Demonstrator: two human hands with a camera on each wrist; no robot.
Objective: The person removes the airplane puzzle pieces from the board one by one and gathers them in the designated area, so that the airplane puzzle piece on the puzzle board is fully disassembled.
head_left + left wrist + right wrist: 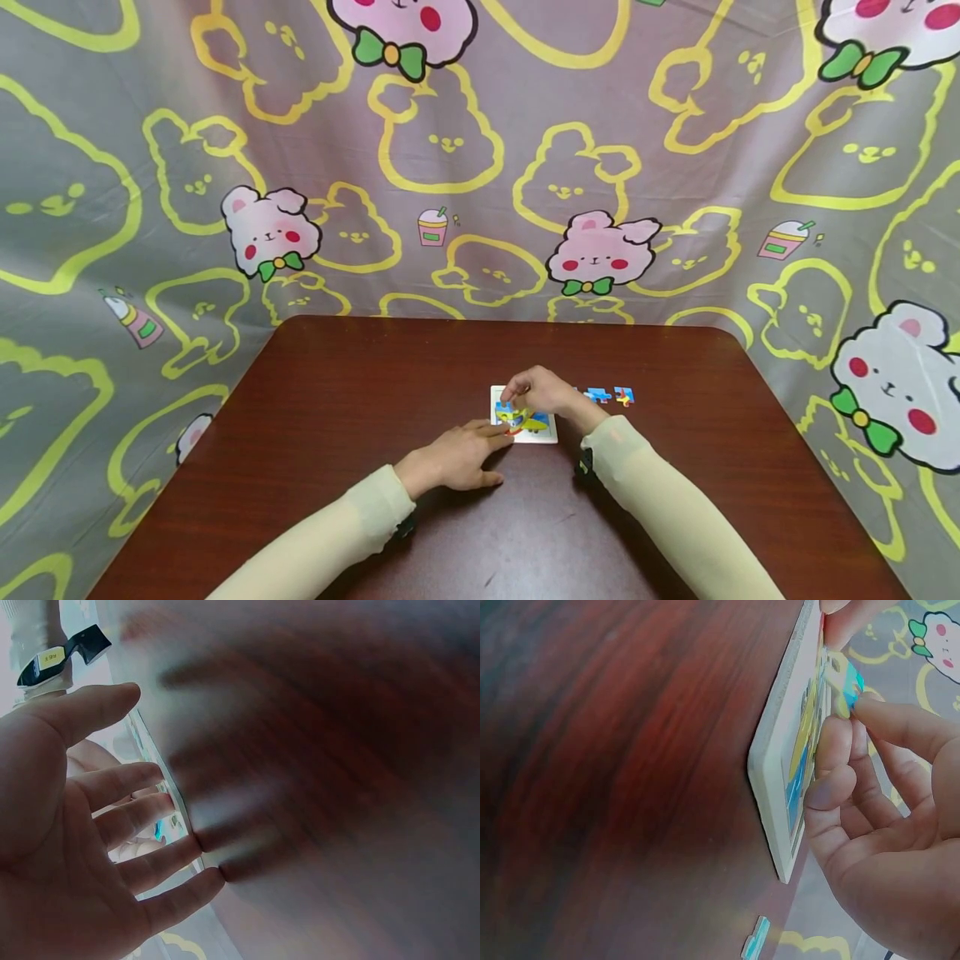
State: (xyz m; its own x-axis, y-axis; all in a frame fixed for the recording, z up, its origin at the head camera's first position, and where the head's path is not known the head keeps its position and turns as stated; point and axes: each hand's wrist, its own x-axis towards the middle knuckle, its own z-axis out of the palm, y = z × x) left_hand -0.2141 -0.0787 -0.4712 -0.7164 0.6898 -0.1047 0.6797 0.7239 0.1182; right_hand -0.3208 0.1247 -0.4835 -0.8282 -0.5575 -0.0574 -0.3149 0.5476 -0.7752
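Note:
A small puzzle board with a white frame lies flat on the table, showing a yellow and blue picture. My right hand is over its upper part. In the right wrist view that hand pinches a yellow and blue puzzle piece, tilted above the board. My left hand rests at the board's lower left, its fingers reaching onto the near edge. Extended, slightly spread fingers of this hand show in the left wrist view. Part of the picture is hidden beneath both hands.
Loose puzzle pieces lie right of the board, among them a blue one and a blue one with red and yellow. The brown table meets a patterned curtain at the back and sides.

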